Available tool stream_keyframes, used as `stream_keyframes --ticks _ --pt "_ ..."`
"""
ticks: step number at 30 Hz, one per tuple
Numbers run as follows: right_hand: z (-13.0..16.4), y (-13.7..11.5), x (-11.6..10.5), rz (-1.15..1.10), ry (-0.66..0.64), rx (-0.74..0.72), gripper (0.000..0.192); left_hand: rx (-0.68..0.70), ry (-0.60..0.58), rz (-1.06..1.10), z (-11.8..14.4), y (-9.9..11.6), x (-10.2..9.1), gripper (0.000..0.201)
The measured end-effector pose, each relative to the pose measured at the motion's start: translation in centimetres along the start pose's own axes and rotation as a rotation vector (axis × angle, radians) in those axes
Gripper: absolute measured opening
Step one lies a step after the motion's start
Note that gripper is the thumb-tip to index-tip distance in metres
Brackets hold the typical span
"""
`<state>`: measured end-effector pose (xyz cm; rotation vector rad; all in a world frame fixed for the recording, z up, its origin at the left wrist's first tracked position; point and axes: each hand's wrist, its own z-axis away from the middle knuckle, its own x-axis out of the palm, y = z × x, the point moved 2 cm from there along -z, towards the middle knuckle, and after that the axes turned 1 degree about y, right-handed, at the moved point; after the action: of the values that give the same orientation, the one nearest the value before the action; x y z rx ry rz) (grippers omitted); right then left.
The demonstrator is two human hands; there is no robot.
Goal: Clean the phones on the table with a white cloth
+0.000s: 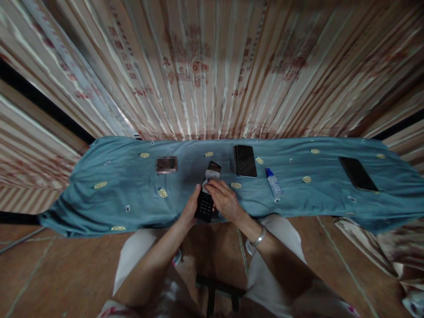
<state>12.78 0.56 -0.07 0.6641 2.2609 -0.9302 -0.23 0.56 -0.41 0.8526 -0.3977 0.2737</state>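
Note:
A black keypad phone [204,206] is tilted up over the near edge of the cloth, its keys facing me. My left hand [192,204] grips its left side, with the thumb along the edge. Pressed against the upper part of the phone is a crumpled pale cloth or tissue [212,174], which partly covers the screen. My right hand [224,198] holds this wipe with bent fingers, and some of its fingertips are hidden. The top end of the phone shows above the wipe.
Stacked dark phones [245,160] lie behind my right hand, with a blue-capped clear bottle [273,183] beside them. Another dark phone [358,174] rests far right. A small blurred item [166,164] lies left. The blue patterned cloth [179,207] covers the table; curtains [212,110] hang behind.

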Motion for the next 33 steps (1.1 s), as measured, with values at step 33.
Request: stream_keyframes --ticks 33 --pt "-0.2 0.2 -0.7 -0.163 0.092 0.184 0.029 0.367 0.008 -0.37 -0.9 -0.1 0.9 0.052"
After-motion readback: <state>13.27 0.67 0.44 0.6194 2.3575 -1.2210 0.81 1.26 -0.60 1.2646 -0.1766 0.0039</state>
